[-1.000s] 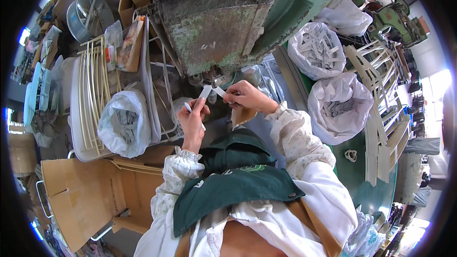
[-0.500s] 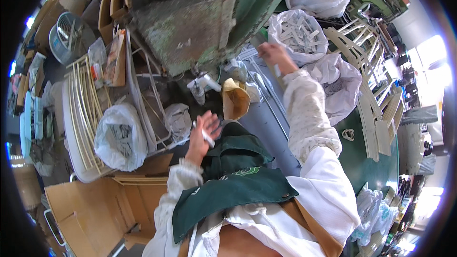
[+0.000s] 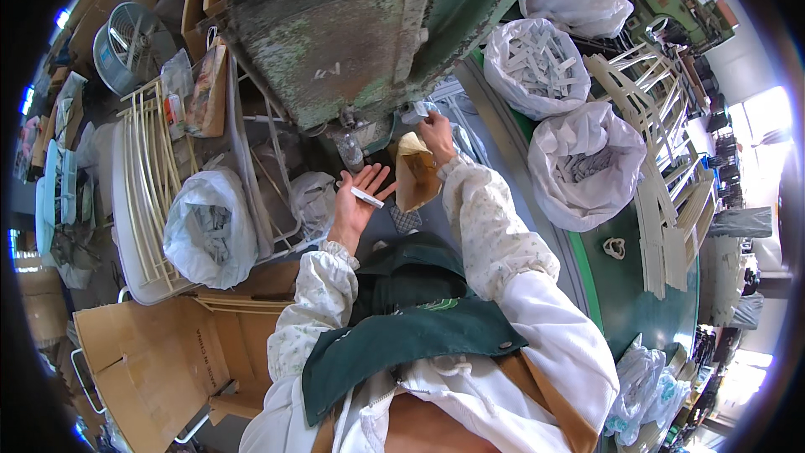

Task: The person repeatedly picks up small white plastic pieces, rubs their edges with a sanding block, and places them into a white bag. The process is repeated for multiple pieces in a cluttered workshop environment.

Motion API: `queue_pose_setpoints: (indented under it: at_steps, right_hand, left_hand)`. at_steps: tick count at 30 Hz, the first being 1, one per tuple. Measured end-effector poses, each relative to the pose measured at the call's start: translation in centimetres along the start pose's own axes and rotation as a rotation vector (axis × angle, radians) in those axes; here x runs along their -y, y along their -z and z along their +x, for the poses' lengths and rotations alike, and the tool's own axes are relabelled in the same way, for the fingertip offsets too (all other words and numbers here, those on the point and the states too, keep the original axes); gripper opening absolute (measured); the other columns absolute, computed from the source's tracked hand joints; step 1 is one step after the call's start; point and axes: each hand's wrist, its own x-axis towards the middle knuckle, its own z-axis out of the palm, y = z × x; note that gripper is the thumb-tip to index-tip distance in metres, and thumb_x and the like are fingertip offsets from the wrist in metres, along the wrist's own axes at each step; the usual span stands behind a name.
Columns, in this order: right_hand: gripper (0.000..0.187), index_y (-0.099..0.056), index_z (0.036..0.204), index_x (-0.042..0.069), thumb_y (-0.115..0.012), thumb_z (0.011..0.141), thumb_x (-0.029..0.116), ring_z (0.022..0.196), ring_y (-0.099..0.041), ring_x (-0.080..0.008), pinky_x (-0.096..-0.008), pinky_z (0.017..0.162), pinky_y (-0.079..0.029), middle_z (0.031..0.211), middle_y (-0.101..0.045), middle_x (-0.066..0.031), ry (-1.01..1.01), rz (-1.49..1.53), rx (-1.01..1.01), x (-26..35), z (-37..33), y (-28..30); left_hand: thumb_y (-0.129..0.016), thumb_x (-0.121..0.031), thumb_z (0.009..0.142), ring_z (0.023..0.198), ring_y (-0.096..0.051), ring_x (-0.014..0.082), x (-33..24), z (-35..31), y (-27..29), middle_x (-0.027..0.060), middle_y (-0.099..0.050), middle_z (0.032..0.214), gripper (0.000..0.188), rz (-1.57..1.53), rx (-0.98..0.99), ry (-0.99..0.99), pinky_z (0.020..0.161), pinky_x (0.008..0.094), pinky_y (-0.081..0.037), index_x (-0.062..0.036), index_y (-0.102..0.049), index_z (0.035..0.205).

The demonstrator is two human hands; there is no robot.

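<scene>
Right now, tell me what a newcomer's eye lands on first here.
The big worn green machine fills the top centre. Just below it, the left hand lies open with a small white strip on the palm, while the right hand reaches up to the machine. White bags of strips sit at right.

A press machine [image 3: 352,42] stands ahead. Left of it, a bag [image 3: 210,226] rests on a wire rack [image 3: 147,193]; two bags [image 3: 537,63] sit right.

Bright daylight, rim glare, fisheye bending.
</scene>
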Motion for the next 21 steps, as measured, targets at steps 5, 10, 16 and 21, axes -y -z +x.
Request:
queue_pose_setpoints:
  at_steps: [5,10,16,21]
  right_hand:
    - [0.018,-0.072,0.087,0.007,-0.067,0.076,0.02,0.073,-0.067,-0.0279,-0.0366,0.068,-0.052,0.079,-0.068,-0.0133,0.204,-0.138,0.083,1.4,4.1,-1.1]
    - [0.011,-0.072,0.077,0.014,-0.064,0.069,0.015,0.084,-0.065,-0.0311,-0.0413,0.069,-0.052,0.09,-0.066,-0.0089,0.681,-0.312,0.3,3.8,3.0,-7.0]
    - [0.01,-0.068,0.073,0.013,-0.067,0.064,0.015,0.069,-0.065,-0.0258,-0.0395,0.055,-0.049,0.068,-0.062,-0.0065,0.82,-1.08,0.203,-1.9,8.5,-12.8]
    - [0.013,-0.069,0.075,0.013,-0.069,0.062,0.017,0.072,-0.066,-0.0255,-0.0397,0.058,-0.05,0.073,-0.064,-0.0069,0.793,-1.004,0.317,-0.4,6.4,-13.0]
  left_hand:
    - [-0.025,-0.047,0.099,0.129,-0.041,0.0365,-0.1,0.2,0.9,0.0207,-0.042,0.137,0.065,0.029,-0.012,-0.001,0.106,0.0586,-0.035,0.0086,-0.04,0.128]
    - [-0.024,-0.045,0.1,0.129,-0.041,0.0336,-1.5,-2.9,2.8,0.0195,-0.044,0.136,0.06,0.077,-0.117,-0.095,0.106,0.0556,-0.036,0.0053,-0.043,0.128]
    - [-0.024,-0.043,0.102,0.13,-0.041,0.0311,-0.2,-4.4,1.9,0.0182,-0.045,0.136,0.056,0.141,-0.1,-0.11,0.106,0.0533,-0.038,0.0023,-0.044,0.129]
    - [-0.025,-0.041,0.102,0.129,-0.042,0.0305,0.0,-6.3,3.3,0.0177,-0.045,0.136,0.055,0.101,-0.129,-0.171,0.105,0.0519,-0.039,0.0019,-0.045,0.129]
